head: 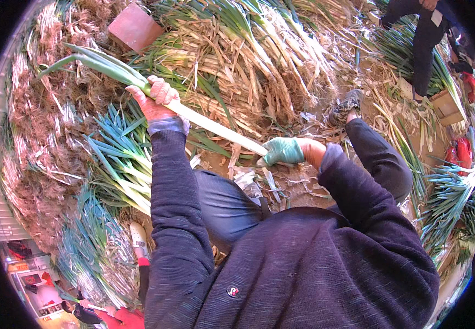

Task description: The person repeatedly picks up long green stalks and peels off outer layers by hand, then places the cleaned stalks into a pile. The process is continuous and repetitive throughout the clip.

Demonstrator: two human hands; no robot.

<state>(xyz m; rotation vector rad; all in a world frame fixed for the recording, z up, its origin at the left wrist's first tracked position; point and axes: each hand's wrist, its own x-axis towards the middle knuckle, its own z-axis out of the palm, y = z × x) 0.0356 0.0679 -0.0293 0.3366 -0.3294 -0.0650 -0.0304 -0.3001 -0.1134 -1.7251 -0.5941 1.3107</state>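
A long Welsh onion point(217, 128) slants across in front of me, its white stalk clean and its green leaves at the upper left. My left hand point(158, 98) grips it where the white turns to green. At the lower right end of the stalk is my right hand point(283, 151), in a teal glove, with its fingers closed around the root end. That end is hidden by the glove. Beneath the stalk, dry peeled husks point(299, 181) litter the ground. Left of my knee lies a bunch of clean onions point(128, 164), partly covered by my left sleeve.
A large heap of unpeeled onions point(237, 61) lies ahead. More onions point(40, 135) are stacked roots outward on the left, near a reddish block point(135, 28). Another person's dark-trousered leg point(424, 49) stands at the upper right by a wooden crate point(447, 107). Onion bunches point(447, 201) lie at right.
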